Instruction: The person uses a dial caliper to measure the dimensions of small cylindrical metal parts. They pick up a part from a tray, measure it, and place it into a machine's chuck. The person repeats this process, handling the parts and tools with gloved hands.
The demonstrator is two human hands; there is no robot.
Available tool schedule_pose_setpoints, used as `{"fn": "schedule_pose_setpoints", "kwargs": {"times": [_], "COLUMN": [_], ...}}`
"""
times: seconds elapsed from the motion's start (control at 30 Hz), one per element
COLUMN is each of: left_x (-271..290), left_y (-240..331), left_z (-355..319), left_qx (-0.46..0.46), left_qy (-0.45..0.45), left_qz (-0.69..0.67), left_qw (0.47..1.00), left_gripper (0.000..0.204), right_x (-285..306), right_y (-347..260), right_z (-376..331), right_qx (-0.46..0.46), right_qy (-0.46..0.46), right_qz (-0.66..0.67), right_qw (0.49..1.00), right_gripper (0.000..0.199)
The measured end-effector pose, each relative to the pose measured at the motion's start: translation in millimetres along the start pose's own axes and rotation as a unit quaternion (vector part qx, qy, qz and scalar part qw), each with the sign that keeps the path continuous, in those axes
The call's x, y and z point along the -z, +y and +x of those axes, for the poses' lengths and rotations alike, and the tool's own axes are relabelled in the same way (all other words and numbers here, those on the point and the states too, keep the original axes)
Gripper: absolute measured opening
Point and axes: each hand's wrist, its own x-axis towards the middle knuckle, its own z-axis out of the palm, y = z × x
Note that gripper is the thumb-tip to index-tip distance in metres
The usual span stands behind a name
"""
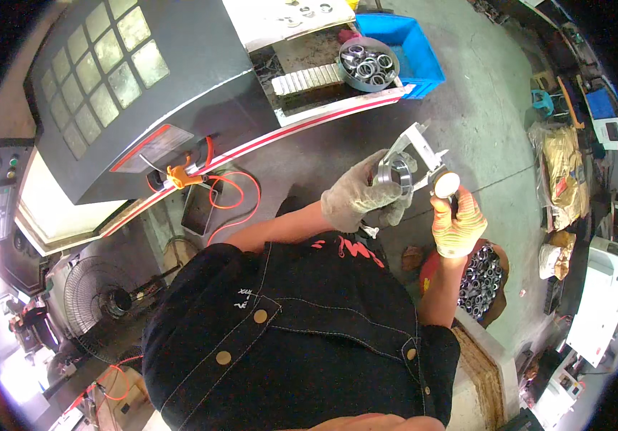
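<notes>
My left hand [363,194], in a grey work glove, is closed around a shiny metal ring [394,172] and holds it up in front of my chest. A dial caliper [422,149] with a round, pale dial reaches across to the ring, its jaws at the ring's rim. Whether both jaws touch the metal I cannot tell. My right hand [458,223], in a yellow and orange striped glove, grips the caliper by its dial end.
A round pan [370,85] of metal rings stands on the machine's ledge beside a blue crate [424,61]. Low on my right, a container holds many more rings [481,280]. An orange air hose [257,197] loops by the grey machine [201,79]. A fan [97,287] stands at left.
</notes>
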Motion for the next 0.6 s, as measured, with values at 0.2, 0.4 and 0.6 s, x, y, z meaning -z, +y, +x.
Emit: {"fn": "schedule_pose_setpoints", "kwargs": {"times": [0.2,0.4,0.6], "left_x": [-3.2,-2.3,-1.7], "left_y": [-0.9,-3.1,-4.5], "left_z": [0.7,1.0,1.0], "left_qx": [-0.047,-0.043,-0.044], "left_qy": [-0.007,-0.001,-0.006], "left_qz": [0.067,0.049,0.048], "left_qw": [0.997,0.998,0.998], "left_gripper": [0.064,0.062,0.061], "right_x": [1.8,1.3,4.0], "right_y": [-2.4,-1.2,2.2], "right_z": [4.5,4.6,4.9], "right_qx": [0.016,0.013,0.016], "right_qy": [0.003,-0.002,-0.013], "right_qz": [-0.010,0.001,-0.016], "right_qw": [1.000,1.000,1.000], "right_gripper": [0.032,0.033,0.036]}}
